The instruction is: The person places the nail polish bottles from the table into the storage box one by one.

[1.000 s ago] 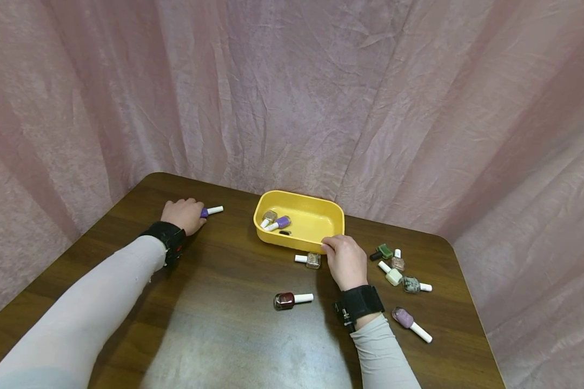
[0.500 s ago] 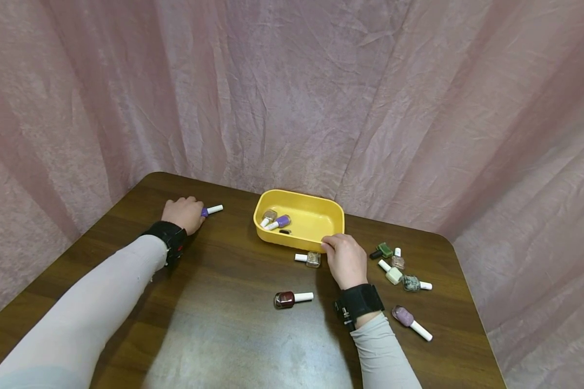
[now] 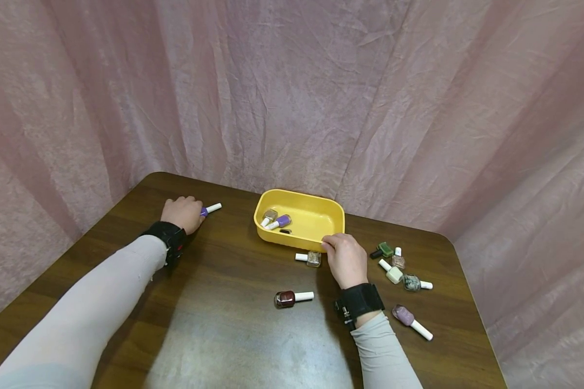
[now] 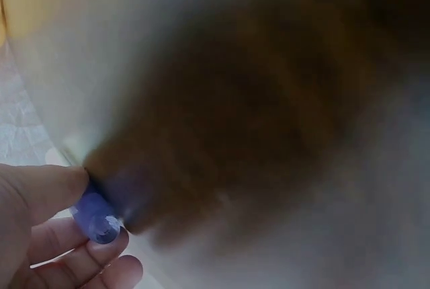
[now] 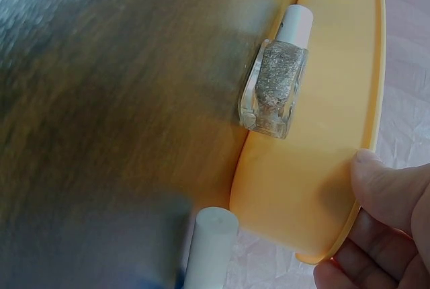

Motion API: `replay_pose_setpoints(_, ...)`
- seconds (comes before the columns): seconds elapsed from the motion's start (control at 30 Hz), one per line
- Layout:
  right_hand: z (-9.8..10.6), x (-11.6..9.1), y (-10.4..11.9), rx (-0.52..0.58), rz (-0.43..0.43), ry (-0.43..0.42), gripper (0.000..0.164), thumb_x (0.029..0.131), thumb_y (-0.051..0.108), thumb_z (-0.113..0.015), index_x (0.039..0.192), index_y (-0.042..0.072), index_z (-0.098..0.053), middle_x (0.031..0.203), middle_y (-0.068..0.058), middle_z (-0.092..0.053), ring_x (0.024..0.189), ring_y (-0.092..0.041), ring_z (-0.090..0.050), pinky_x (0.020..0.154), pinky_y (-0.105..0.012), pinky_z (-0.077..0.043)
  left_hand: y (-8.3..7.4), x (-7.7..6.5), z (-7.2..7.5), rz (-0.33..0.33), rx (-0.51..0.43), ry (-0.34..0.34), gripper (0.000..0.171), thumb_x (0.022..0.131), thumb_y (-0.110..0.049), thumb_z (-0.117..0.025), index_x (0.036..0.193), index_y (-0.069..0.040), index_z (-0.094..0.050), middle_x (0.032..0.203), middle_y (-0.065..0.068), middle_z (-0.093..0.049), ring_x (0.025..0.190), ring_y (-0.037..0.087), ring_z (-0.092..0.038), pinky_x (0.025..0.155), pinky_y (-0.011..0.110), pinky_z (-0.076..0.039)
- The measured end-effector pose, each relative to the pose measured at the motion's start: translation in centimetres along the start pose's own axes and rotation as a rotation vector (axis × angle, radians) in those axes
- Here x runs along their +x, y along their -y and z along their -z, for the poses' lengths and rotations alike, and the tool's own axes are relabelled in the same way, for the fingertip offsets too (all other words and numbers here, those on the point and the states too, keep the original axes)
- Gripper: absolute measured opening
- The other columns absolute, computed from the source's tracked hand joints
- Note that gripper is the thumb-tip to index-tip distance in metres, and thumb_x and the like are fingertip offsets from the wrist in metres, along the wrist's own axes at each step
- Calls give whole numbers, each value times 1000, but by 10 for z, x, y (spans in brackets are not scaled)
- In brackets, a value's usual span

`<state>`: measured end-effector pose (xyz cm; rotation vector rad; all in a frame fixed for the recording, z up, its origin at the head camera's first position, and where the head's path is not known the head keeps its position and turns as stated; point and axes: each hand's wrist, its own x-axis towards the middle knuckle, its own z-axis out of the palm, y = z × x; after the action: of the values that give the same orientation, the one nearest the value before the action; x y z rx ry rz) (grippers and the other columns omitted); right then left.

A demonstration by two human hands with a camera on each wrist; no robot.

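Toward the far left of the counter [image 3: 224, 281], I see my left hand [image 3: 182, 214] pinching a purple bottle [image 3: 209, 209]; my right hand [image 3: 347, 262] grips the yellow tray [image 3: 284, 239] by its near right corner.

Purple bottle [image 4: 94, 214], white cap [image 3: 214, 207]; yellow tray [image 3: 316, 223]; pinkish curtain [image 3: 292, 97].

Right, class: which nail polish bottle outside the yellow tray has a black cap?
The deep green nail polish bottle, to the right of the yellow tray. Its black cap sets it apart: all the others outside the tray have white caps.
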<state>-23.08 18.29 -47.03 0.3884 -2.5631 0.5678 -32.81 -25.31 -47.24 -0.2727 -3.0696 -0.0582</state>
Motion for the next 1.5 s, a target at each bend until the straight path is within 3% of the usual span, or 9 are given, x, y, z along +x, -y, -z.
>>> replay_pose_setpoints(0.3,0,0,0,0,-5,8,7,97,14,-85,104,11,-86,99,-5,-79,99,-33,-74,78,-53,-61,1,-3,1,-10,-1,-1,37,102,-25,-79,119,7,-73,107,24,-73,102,46,-69,90,66,-52)
replay_pose_setpoints(0.5,0,0,-1,-3,-6,2,7,97,12,-85,103,10,-86,98,-6,-79,99,-33,-74,77,-54,-61,-7,-7,7,-44,-23,-45,36,103,-25,-77,118,7,-74,104,23,-75,98,44,-71,87,64,-53)
replay_pose_setpoints(0.97,2,-1,0,-4,-15,20,7,97,13,-85,104,10,-86,98,-6,-79,99,-33,-74,78,-53,-61,-35,-26,20,-160,-47,-210,30,100,-23,-81,111,5,-76,96,20,-74,90,44,-71,79,62,-57)
replay_pose_setpoints(1.5,3,-1,-1,-7,-2,4,8,97,13,-86,104,10,-86,98,-6,-79,98,-33,-74,77,-53,-61,-68,-47,27,-232,-59,-296,33,99,-24,-84,117,3,-77,107,18,-75,97,41,-72,86,59,-56)
